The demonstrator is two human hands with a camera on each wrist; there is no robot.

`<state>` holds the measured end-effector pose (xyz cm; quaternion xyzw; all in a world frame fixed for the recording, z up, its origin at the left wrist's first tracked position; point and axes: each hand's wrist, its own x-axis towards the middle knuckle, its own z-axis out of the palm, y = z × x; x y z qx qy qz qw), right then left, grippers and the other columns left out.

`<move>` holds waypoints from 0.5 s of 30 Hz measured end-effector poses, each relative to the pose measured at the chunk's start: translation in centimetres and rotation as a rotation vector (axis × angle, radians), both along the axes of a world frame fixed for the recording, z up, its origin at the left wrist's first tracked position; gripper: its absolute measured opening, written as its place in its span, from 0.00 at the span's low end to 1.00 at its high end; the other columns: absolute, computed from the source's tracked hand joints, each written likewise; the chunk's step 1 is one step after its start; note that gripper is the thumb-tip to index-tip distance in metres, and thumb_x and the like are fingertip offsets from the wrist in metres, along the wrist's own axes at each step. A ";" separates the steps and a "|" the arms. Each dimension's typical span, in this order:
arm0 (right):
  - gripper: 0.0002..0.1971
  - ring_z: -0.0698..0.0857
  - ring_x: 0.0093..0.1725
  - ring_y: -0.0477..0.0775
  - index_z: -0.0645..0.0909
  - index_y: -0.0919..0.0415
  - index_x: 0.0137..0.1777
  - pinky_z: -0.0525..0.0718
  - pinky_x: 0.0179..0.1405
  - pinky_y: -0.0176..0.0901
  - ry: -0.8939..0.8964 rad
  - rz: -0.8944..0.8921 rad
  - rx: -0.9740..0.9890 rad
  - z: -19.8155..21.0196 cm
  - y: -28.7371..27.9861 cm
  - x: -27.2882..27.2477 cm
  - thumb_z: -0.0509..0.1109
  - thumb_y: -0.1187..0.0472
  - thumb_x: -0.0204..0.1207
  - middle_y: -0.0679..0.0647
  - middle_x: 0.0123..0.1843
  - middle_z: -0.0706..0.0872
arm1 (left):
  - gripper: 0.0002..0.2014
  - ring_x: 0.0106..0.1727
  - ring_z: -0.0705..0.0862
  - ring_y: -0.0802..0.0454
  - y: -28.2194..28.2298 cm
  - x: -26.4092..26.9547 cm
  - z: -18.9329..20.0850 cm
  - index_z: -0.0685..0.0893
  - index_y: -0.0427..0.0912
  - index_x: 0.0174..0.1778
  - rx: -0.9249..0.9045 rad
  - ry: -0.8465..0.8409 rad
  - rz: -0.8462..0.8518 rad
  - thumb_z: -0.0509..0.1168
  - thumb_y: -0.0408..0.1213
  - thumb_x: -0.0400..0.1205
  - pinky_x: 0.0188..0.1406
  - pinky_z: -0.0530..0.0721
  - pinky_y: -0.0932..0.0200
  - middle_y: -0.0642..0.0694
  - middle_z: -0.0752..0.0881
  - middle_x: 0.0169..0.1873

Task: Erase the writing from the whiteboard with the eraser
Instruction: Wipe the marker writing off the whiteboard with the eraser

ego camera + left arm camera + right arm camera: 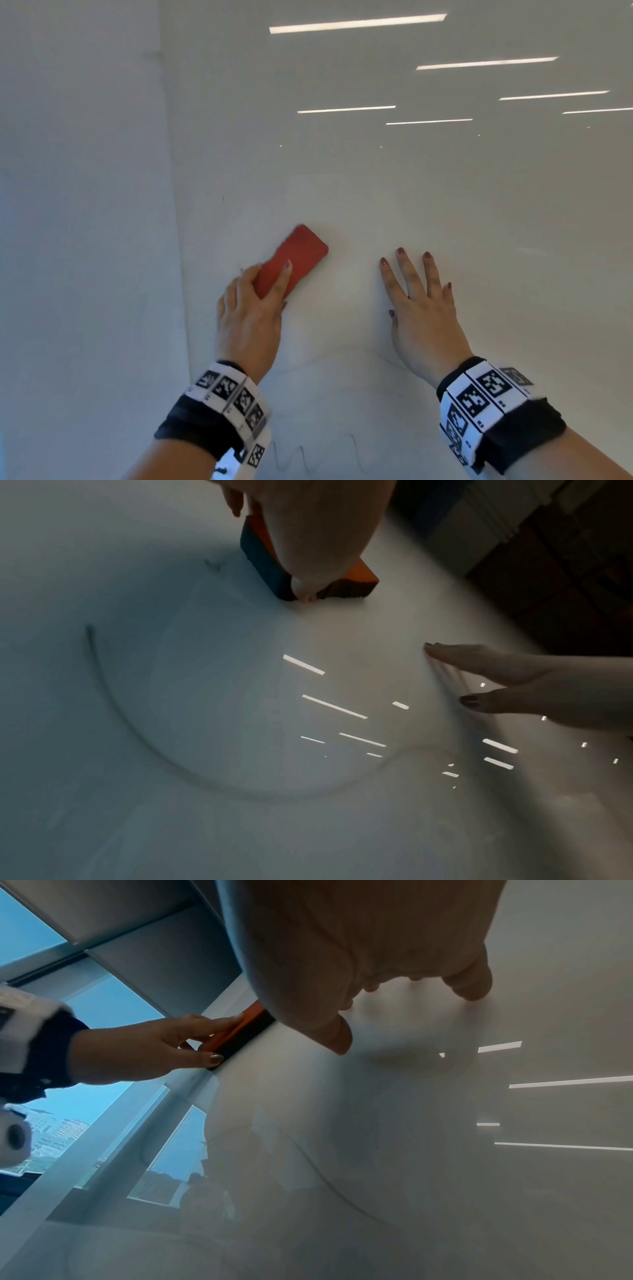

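From the head view, the left hand (248, 315) holds a red eraser (291, 260) flat against the whiteboard (445, 212), near the board's left edge. The eraser is a long block with rounded corners, tilted so its far end points up and to the right. The fingers curl over its sides and one finger lies along its red back. The right hand (423, 315) is well apart from the eraser, to the right, with the fingers spread and straight, resting on the board. Below the hands some thin wavy writing (315, 459) is on the board, and a faint curved line runs between the wrists. Both wrists carry bands (479, 407) with black and white marker squares.

From the left wrist view, the eraser (359, 574) shows an orange-red top and a dark felt layer below, which touches the board. The thumb presses its near end. A dark curved line (103, 685) is on the board, apart from the eraser.

From the right wrist view, the left hand (147, 1050) grips the eraser (236, 1034) by its edges. The right hand's fingertips (472, 988) touch the board.
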<state>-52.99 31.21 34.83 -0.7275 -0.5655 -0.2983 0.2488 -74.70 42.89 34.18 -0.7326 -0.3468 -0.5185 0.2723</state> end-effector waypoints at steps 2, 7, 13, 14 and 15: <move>0.41 0.31 0.82 0.64 0.31 0.46 0.83 0.52 0.78 0.69 -0.012 0.007 0.014 -0.1 0.0 0.2 0.57 0.62 0.81 0.49 0.84 0.31 | 0.34 0.59 0.76 0.35 0.4 -0.8 1.3 0.70 0.54 0.77 -0.010 -0.034 0.039 0.72 0.37 0.74 0.56 0.77 0.36 0.35 0.74 0.64; 0.46 0.41 0.82 0.67 0.44 0.51 0.85 0.65 0.71 0.74 -0.080 -0.022 0.054 -0.5 0.6 0.6 0.67 0.65 0.72 0.53 0.86 0.43 | 0.34 0.61 0.75 0.33 1.0 -1.9 0.5 0.69 0.54 0.77 -0.038 -0.084 0.063 0.71 0.35 0.75 0.57 0.77 0.34 0.34 0.71 0.66; 0.45 0.51 0.81 0.70 0.55 0.55 0.83 0.73 0.65 0.77 -0.103 -0.021 0.062 -0.4 0.6 0.8 0.72 0.64 0.67 0.56 0.84 0.53 | 0.45 0.62 0.75 0.35 -0.7 0.8 -7.4 0.68 0.59 0.74 -0.073 0.088 -0.034 0.79 0.27 0.64 0.55 0.80 0.37 0.37 0.74 0.65; 0.45 0.50 0.81 0.70 0.55 0.55 0.83 0.72 0.65 0.77 -0.100 -0.017 0.062 -0.5 0.6 0.8 0.72 0.64 0.67 0.56 0.84 0.53 | 0.46 0.62 0.75 0.37 -0.7 0.9 -7.9 0.68 0.59 0.74 -0.085 0.084 -0.038 0.79 0.27 0.64 0.56 0.80 0.37 0.38 0.74 0.65; 0.45 0.50 0.81 0.70 0.54 0.55 0.83 0.72 0.65 0.77 -0.097 -0.020 0.059 -0.5 0.7 0.8 0.72 0.64 0.67 0.56 0.84 0.53 | 0.45 0.62 0.74 0.37 -0.8 0.9 -8.0 0.68 0.59 0.74 -0.085 0.081 -0.035 0.79 0.27 0.64 0.56 0.80 0.38 0.38 0.74 0.65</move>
